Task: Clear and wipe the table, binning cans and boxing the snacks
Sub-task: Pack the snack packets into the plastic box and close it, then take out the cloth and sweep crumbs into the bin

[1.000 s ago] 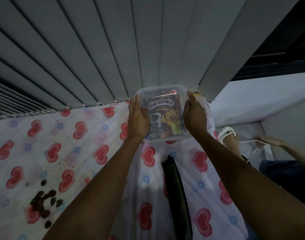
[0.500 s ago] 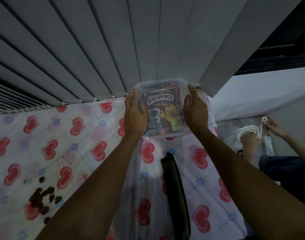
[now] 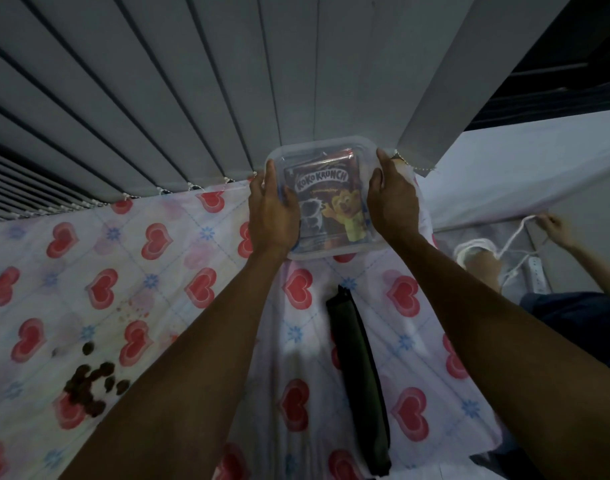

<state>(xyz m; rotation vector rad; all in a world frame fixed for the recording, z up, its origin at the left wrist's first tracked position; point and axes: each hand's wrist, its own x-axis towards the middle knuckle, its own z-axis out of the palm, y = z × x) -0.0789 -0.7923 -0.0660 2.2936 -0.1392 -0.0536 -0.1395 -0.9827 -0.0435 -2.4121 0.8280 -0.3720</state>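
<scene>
A clear plastic box [image 3: 319, 148] with its lid on sits at the far edge of the table, against the vertical blinds. Inside it lies a Koko Krunch snack packet [image 3: 331, 199]. My left hand [image 3: 272, 213] grips the box's left side and my right hand [image 3: 393, 202] grips its right side. The table wears a white cloth with red hearts [image 3: 151, 271]. A heap of dark brown cereal pieces [image 3: 88, 386] lies spilled on the cloth at the near left.
A dark green folded pouch [image 3: 360, 368] lies lengthwise on the cloth between my forearms. Grey vertical blinds [image 3: 192, 81] stand behind the table. At the right, another person's hands [image 3: 556, 226] handle a white cord beside a power strip [image 3: 537, 275].
The box and both my hands stay at the far table edge, almost unmoved. At the right, the other person's hand has pulled the white cord further out.
</scene>
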